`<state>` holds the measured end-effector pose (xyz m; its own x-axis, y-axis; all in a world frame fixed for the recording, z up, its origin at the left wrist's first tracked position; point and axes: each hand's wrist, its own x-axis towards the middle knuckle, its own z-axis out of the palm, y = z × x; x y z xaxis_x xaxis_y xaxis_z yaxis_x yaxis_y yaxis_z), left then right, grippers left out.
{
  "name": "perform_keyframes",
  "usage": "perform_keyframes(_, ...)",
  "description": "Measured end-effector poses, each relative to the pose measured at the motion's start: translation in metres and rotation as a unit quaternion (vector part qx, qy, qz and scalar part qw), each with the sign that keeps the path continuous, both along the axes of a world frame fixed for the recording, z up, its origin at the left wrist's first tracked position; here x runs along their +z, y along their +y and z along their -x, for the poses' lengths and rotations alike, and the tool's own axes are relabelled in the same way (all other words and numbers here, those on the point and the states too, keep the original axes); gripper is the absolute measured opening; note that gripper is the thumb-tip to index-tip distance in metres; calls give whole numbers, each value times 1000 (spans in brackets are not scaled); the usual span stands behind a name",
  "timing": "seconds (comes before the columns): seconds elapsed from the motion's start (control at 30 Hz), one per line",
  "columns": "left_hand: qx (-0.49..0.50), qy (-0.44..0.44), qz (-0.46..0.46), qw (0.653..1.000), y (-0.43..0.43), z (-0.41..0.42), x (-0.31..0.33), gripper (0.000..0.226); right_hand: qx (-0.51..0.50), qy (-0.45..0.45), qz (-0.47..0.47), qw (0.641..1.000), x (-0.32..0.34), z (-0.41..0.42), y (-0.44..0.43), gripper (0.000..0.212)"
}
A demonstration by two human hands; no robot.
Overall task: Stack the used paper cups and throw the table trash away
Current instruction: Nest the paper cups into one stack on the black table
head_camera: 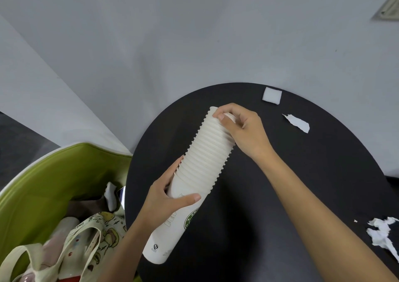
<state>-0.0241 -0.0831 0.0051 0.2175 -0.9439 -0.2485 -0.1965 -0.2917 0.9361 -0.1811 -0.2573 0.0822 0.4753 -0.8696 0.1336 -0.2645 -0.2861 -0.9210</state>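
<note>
Holding the stack of cups (207, 152) in both hands, the person has it slanted above the black table (280, 184). Its long side runs from 7 o'clock up to 1 o'clock. The left hand (170, 197) wraps fingers and thumb round the low part. The right hand (241, 128) pinches the top rim with bent fingers. The cups are white with many ribby rims, and the lowest has a green round mark. The green tub (43, 180) sits at 9 o'clock, nearer the left hand. The foam square (272, 96), torn paper (296, 123) and crumpled paper (382, 234) lie nearer the right hand.
</note>
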Motion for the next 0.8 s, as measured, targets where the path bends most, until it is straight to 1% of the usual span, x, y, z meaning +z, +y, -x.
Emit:
perform_keyframes(0.23, -27, -3, -31, 999, -5, 7, 3, 104, 16, 0, 5, 1000, 12, 7, 5, 17)
perform_keyframes(0.27, -30, 1, -39, 999, -7, 9, 3, 104, 16, -4, 5, 1000, 14, 8, 6, 18)
perform_keyframes(0.33, -32, 16, -50, 998, -10, 11, 5, 96, 13, -31, 5, 999, 20, 9, 7, 19)
perform_keyframes(0.43, -22, 38, -52, 998, -16, 15, 9, 81, -19, -72, 18, 997, 26, 13, 7, 31)
perform_keyframes(0.5, -3, 53, -37, 998, -22, 14, 11, 82, -41, -76, 10, 996, 26, 14, 7, 43)
perform_keyframes(0.53, 7, 59, -27, 998, -25, 14, 13, 83, -42, -74, -10, 996, 23, 14, 7, 51)
perform_keyframes(0.63, 35, 69, 2, 997, -40, 9, 18, 89, -13, -62, -77, 995, 14, 11, 7, 72)
perform_keyframes(0.7, 48, 72, 22, 996, -53, 4, 21, 93, 13, -65, -103, 992, 7, 6, 7, 78)
perform_keyframes(0.8, 55, 66, 49, 995, -75, -4, 22, 95, 51, -78, -123, 988, 1, -6, 6, 78)
